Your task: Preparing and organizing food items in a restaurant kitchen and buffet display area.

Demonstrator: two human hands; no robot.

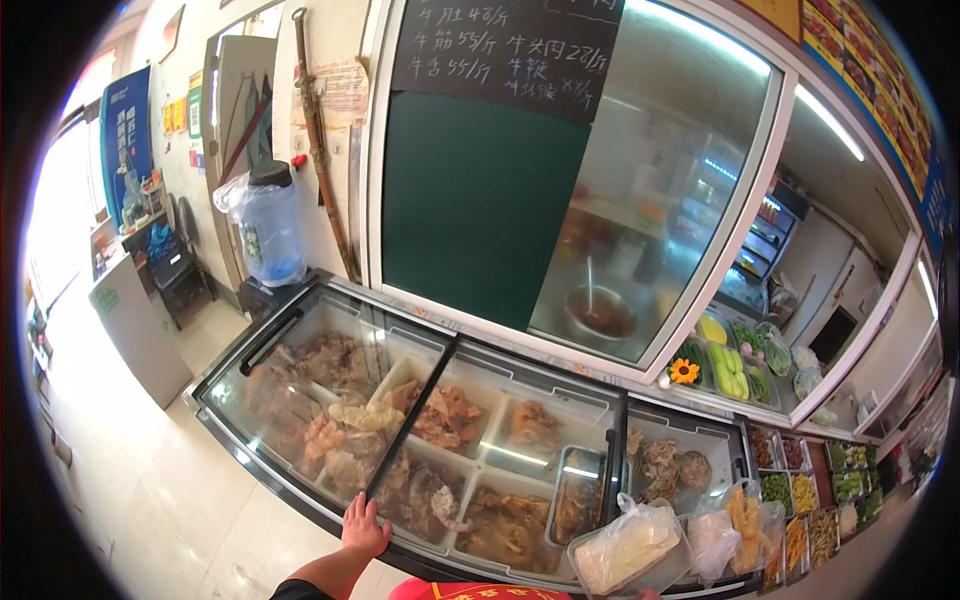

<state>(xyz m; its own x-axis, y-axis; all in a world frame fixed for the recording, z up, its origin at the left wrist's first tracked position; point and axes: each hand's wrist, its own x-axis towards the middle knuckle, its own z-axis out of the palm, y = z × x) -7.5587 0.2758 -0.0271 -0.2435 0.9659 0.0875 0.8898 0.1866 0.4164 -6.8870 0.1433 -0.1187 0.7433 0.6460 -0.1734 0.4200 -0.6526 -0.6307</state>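
Note:
My left hand (pixel 365 526) rests on the near edge of a glass-topped display freezer (pixel 271 491), at the black divider between two lids, with its fingers spread. Under the glass, white bins hold cuts of meat (pixel 448 416). A plastic container with a pale block (pixel 626 551) in a clear bag sits on the near right part of the freezer. Beside it lie a bagged pale item (pixel 712 541) and a bag of yellow food (pixel 746 525). Of my right hand, at most a sliver shows at the bottom edge, below the container; what it does is hidden.
Behind the freezer stand a sliding window and a chalkboard (pixel 480 217) with writing. A blue water jug (pixel 270 232) stands at the freezer's far left corner. Trays of vegetables (pixel 851 476) line the right. Tiled floor (pixel 172 480) and a white counter (pixel 142 330) are at left.

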